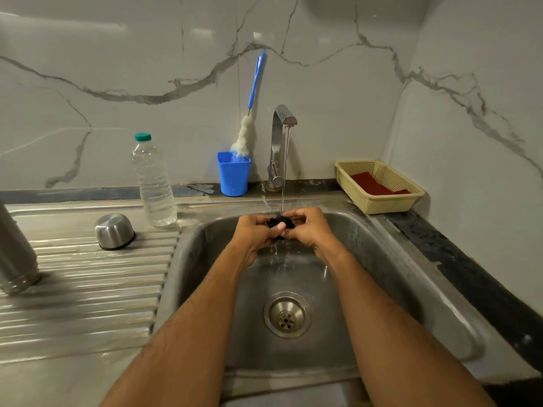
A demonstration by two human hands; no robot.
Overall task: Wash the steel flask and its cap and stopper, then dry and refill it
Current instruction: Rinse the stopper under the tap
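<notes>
**Stopper rinsed under the running tap**

Stopper (280, 223), a small black piece, is held between both hands over the steel sink (382, 277), directly under the thin stream of water (284, 171) falling from the chrome tap (277, 142). The left hand (255, 233) is curled around the stopper's left side, and the right hand (308, 227) is curled around its right side, the fingertips of both meeting on it. Water is seen dripping from the hands toward the drain (287, 315) below.

On the ribbed draining board (88, 289) to the left, the steel cap (114, 231) is set mouth down, and the steel flask (14, 254) is cut off by the left edge of the view. A clear plastic bottle (153, 183) with a green lid is stood just behind the cap. Against the marble wall, a blue cup (233, 174) is placed beside the tap, with a bottle brush (249, 113) leaning in it. At the right, a cream basket (382, 201) containing a red cloth (373, 183) is shown on the dark counter.
</notes>
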